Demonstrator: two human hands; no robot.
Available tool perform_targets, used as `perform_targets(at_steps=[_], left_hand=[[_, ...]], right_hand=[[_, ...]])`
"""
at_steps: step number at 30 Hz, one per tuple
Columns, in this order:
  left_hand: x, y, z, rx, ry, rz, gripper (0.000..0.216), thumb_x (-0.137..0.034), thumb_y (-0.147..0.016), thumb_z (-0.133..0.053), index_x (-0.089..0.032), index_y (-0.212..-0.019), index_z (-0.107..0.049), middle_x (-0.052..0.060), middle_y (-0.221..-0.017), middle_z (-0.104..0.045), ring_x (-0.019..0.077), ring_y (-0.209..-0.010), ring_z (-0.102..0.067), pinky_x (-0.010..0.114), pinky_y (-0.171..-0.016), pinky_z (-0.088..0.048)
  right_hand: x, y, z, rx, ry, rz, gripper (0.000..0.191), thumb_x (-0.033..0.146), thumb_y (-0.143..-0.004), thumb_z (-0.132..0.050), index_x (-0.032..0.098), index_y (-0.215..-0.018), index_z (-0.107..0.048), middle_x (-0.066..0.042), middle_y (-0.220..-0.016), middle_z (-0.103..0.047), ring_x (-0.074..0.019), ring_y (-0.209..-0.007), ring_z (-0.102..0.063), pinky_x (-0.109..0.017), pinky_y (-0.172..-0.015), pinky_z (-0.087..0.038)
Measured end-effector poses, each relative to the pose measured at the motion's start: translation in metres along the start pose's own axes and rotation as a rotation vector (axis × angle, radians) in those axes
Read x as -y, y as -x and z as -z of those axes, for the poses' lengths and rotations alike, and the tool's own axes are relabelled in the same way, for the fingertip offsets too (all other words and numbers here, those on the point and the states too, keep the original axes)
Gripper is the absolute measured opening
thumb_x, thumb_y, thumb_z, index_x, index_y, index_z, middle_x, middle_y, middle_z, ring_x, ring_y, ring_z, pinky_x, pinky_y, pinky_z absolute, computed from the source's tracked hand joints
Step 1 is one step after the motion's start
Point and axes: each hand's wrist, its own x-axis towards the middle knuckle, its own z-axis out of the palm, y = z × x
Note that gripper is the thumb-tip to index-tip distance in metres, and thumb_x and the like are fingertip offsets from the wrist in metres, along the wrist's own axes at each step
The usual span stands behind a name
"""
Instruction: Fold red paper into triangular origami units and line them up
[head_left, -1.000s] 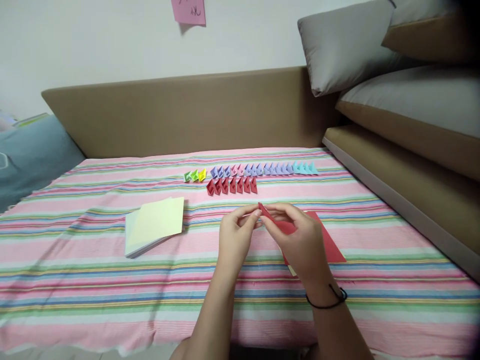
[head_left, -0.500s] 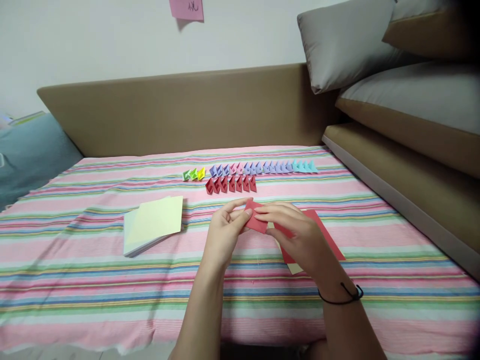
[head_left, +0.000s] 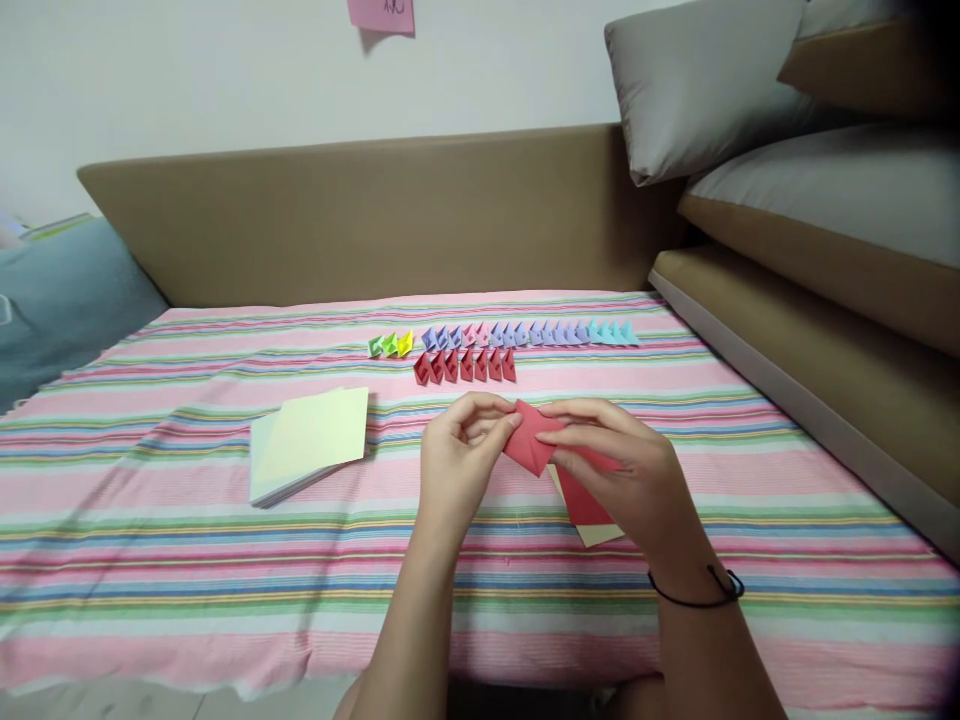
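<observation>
We note the left hand (head_left: 459, 455) closed in a pinch and the right hand (head_left: 634, 465) loosely curled, both holding a small folded red paper square (head_left: 529, 447) above the pink striped cloth (head_left: 517, 600); uneven finger pressure could skew its crease.

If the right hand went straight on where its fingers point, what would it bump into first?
The red folded paper, which the right hand seems to be touching. Just beyond it, in that line, comes the left hand, though depth is hard to judge here.
</observation>
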Motion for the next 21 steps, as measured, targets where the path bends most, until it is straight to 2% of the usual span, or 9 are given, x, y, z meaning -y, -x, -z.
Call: perform_targets(at_steps=[4, 9, 12, 16, 18, 21], left_hand=[[-0.0012, 0.0024, -0.0031, -0.010, -0.017, 0.003, 0.012, -0.024, -0.069, -0.071, -0.015, -0.076, -0.065, 0.003, -0.073, -0.068, 0.0125, -0.066, -0.063, 0.020, -0.060, -0.049], [-0.0033, 0.0028, -0.0027, -0.006, -0.021, 0.013, 0.013, -0.025, -0.071, -0.069, -0.015, -0.078, -0.068, 0.005, -0.080, -0.071, 0.0158, -0.074, -0.066, 0.023, -0.067, -0.052], [-0.0072, 0.0032, 0.0015, 0.093, 0.044, 0.032, 0.015, -0.025, -0.075, -0.067, -0.015, -0.085, -0.068, 0.007, -0.089, -0.071, 0.0170, -0.082, -0.067, 0.025, -0.073, -0.053], [-0.0097, 0.0052, 0.0049, 0.241, 0.144, 0.040, 0.025, -0.017, -0.064, -0.076, -0.018, -0.087, -0.067, 0.005, -0.098, -0.069, 0.0178, -0.086, -0.067, 0.025, -0.074, -0.055], [-0.0088, 0.0062, 0.0049, 0.243, 0.103, -0.008, 0.024, -0.015, -0.062, -0.077, -0.019, -0.084, -0.069, 0.005, -0.099, -0.069, 0.0174, -0.084, -0.068, 0.026, -0.074, -0.056], [-0.0081, 0.0069, 0.0048, 0.170, -0.050, -0.166, 0.013, -0.019, -0.067, -0.074, -0.021, -0.080, -0.073, 0.006, -0.098, -0.070, 0.0189, -0.088, -0.067, 0.029, -0.079, -0.056]], right_hand=[[-0.0008, 0.0003, -0.0006, 0.033, -0.027, 0.006, 0.027, 0.009, -0.081, -0.056, 0.027, -0.096, -0.069, -0.006, -0.108, -0.060, -0.0194, -0.102, -0.058, -0.036, -0.085, -0.051], [-0.0018, -0.0001, -0.0020, 0.044, -0.069, 0.009, 0.029, 0.009, -0.083, -0.051, 0.028, -0.092, -0.071, -0.007, -0.111, -0.055, -0.0198, -0.102, -0.057, -0.037, -0.083, -0.052], [-0.0009, 0.0000, -0.0002, -0.007, -0.066, -0.035, 0.025, 0.013, -0.084, -0.053, 0.029, -0.093, -0.071, -0.006, -0.112, -0.056, -0.0202, -0.100, -0.058, -0.038, -0.082, -0.052], [0.0016, 0.0005, 0.0030, -0.101, -0.061, -0.052, 0.021, 0.017, -0.083, -0.059, 0.030, -0.093, -0.071, -0.005, -0.112, -0.057, -0.0204, -0.103, -0.057, -0.038, -0.086, -0.050], [0.0027, 0.0008, 0.0038, -0.118, -0.079, -0.048, 0.019, 0.017, -0.083, -0.060, 0.030, -0.092, -0.072, -0.005, -0.111, -0.058, -0.0202, -0.104, -0.057, -0.037, -0.087, -0.050], [0.0032, 0.0017, 0.0043, -0.122, -0.106, -0.064, 0.016, 0.019, -0.082, -0.062, 0.029, -0.090, -0.072, -0.005, -0.108, -0.060, -0.0204, -0.102, -0.058, -0.038, -0.087, -0.050]])
